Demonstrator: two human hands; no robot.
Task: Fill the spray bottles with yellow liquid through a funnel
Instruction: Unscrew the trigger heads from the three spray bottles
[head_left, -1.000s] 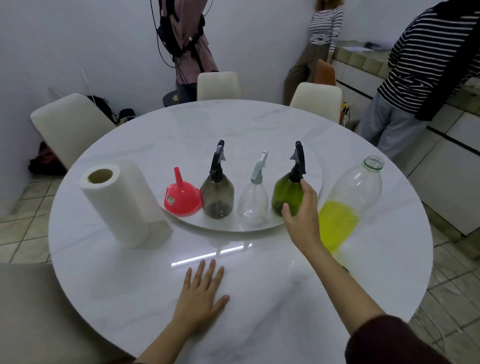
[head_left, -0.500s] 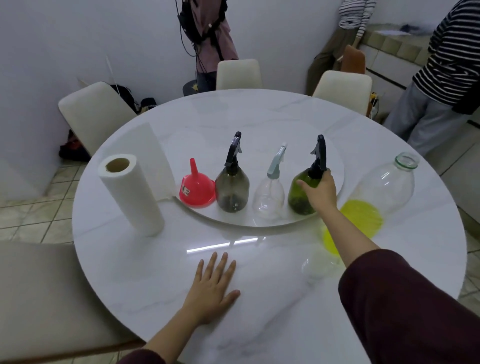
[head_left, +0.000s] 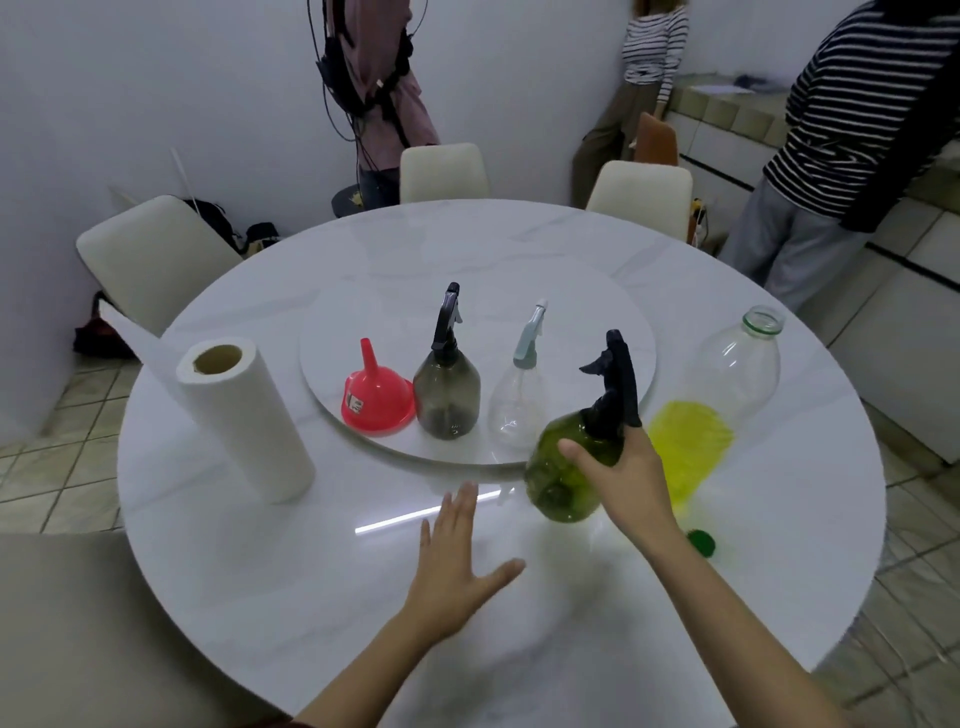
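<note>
Currently: green bottle (head_left: 563, 467), tilted, gripped at neck by right hand (head_left: 623, 473); left hand (head_left: 457, 561) spread, empty. Set upright on table (head_left: 260, 571) before unscrewing sprayer.

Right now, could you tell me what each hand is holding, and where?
The right hand grips the green spray bottle around its upper body; the left hand holds nothing.
</note>
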